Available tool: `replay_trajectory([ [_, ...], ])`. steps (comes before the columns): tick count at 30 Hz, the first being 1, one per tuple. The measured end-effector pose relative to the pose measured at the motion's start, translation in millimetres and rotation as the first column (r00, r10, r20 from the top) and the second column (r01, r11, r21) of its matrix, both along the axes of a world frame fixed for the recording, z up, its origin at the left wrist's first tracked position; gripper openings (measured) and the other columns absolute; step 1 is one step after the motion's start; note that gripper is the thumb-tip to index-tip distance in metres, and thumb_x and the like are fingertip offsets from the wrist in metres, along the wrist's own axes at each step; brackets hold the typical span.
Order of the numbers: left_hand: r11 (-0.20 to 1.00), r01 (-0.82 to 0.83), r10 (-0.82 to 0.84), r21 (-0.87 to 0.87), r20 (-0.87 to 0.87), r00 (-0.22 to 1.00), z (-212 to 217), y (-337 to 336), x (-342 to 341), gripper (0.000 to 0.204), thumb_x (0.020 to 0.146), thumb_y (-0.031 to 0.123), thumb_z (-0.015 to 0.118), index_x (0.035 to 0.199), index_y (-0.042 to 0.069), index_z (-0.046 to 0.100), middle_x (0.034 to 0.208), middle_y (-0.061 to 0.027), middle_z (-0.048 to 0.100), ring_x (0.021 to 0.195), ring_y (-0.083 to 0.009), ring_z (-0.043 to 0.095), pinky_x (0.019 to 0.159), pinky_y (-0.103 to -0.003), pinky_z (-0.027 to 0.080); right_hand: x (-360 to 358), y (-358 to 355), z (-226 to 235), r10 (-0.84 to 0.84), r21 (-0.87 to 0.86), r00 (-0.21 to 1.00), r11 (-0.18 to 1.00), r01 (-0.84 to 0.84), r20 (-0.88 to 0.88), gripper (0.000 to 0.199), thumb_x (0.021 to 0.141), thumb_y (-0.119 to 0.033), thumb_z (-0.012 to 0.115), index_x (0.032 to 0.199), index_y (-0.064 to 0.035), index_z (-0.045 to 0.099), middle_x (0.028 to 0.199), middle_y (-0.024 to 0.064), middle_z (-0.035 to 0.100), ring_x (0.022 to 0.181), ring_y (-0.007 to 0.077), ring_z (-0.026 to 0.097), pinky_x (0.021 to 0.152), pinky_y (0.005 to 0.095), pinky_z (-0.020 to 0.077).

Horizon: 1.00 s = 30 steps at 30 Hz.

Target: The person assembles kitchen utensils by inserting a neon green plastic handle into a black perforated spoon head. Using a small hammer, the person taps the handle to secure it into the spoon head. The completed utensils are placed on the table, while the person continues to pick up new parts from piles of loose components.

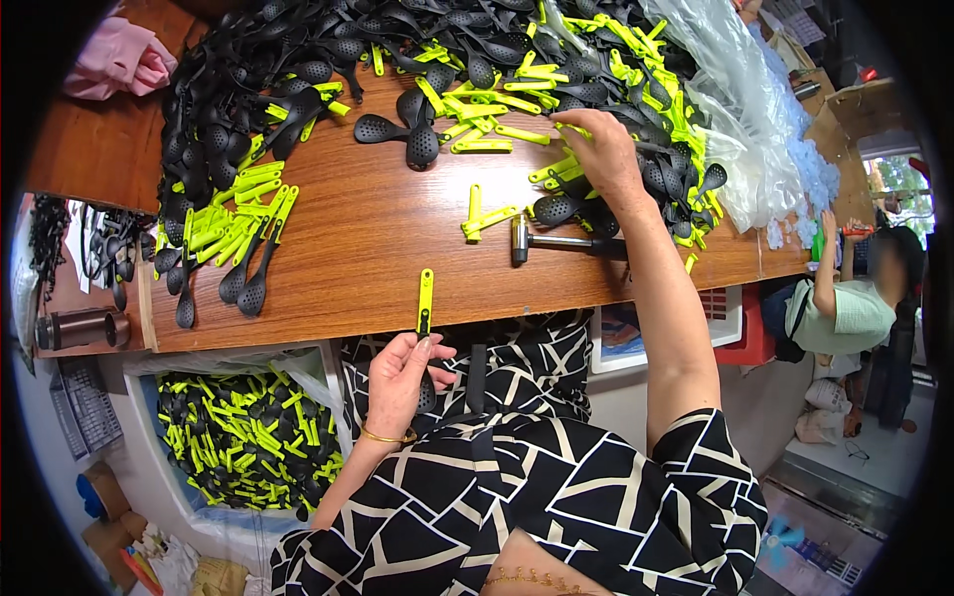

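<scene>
My left hand (397, 382) is closed around a perforated spoon (425, 316) near the table's front edge. Its lime-green handle points up, away from me, while my fingers partly hide the black end. At the right of the table, my right hand (602, 154) reaches into the pile with its fingers apart. Lime-green handles (569, 171) lie under and beside those fingertips; none is plainly gripped. A small mallet (520, 241) with a dark grip lies below my right hand. Close to its head, two loose handles (475, 207) rest on the wood. Black perforated spoon heads (421, 145) lie farther left.
Black spoon heads (343, 48) are heaped along the table's (348, 238) far side. Several handled spoons (260, 268) lie at the left. A lined bin (343, 417) full of green-handled pieces stands below. Clear plastic sheeting (740, 129) covers the right end. Another person (845, 308) sits beyond.
</scene>
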<state>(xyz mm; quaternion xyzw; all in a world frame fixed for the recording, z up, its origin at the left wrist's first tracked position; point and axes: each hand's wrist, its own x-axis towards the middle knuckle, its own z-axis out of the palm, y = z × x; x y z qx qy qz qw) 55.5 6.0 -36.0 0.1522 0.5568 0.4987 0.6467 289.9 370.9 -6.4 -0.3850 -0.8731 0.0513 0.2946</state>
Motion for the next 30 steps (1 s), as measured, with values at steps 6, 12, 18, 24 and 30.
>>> replay_trajectory([
  [6,1.000,0.003,-0.003,-0.010,-0.008,1.000,4,2,0,0.029,0.114,0.025,0.059,0.126,0.000,0.068,0.108,-0.0132,0.080,0.076,-0.0159,0.078,0.067,-0.026,0.060,-86,18,-10,0.136,0.047,0.963,0.988,-0.150,0.231,0.044,0.100,-0.049,0.070,0.139,-0.0276,0.072,0.153,0.0050,0.061,0.146,0.0364,0.049,0.117,0.0576,0.0389],
  [12,1.000,0.004,-0.003,-0.011,0.035,0.999,1,2,-2,0.030,0.113,0.025,0.061,0.128,-0.001,0.067,0.109,-0.0144,0.079,0.077,-0.0181,0.078,0.068,-0.027,0.060,-60,37,-14,-0.016,0.063,0.892,0.998,-0.015,0.452,0.046,0.097,-0.048,0.074,0.143,-0.0454,0.069,0.166,0.0045,0.049,0.155,0.0427,0.039,0.126,0.0644,0.0250],
  [18,0.999,0.027,-0.025,-0.026,0.092,0.995,2,2,-6,0.029,0.113,0.023,0.060,0.126,-0.002,0.067,0.108,-0.0159,0.079,0.077,-0.0188,0.078,0.067,-0.027,0.060,-1,57,-3,-0.217,0.185,0.903,0.970,0.157,0.371,0.029,0.091,-0.029,0.079,0.119,-0.0339,0.084,0.159,0.0034,0.056,0.154,0.0373,0.041,0.128,0.0647,0.0206],
  [24,0.998,0.034,-0.028,-0.047,0.129,0.991,4,3,-10,0.028,0.114,0.020,0.059,0.126,-0.003,0.066,0.107,-0.0166,0.079,0.077,-0.0199,0.078,0.068,-0.028,0.060,-80,69,-1,0.205,0.155,0.978,0.968,-0.196,-0.040,0.017,0.087,-0.010,0.078,0.103,-0.0109,0.083,0.122,0.0097,0.077,0.114,0.0323,0.071,0.099,0.0466,0.0567],
  [30,0.998,0.044,-0.039,-0.034,0.151,0.988,0,3,-12,0.026,0.114,0.020,0.060,0.125,-0.003,0.066,0.108,-0.0183,0.078,0.078,-0.0223,0.078,0.068,-0.029,0.061,-156,68,-7,0.134,-0.032,0.914,0.991,-0.132,0.383,0.066,0.097,-0.041,0.076,0.158,-0.0278,0.054,0.169,0.0085,0.045,0.159,0.0402,0.033,0.127,0.0615,0.0282],
])
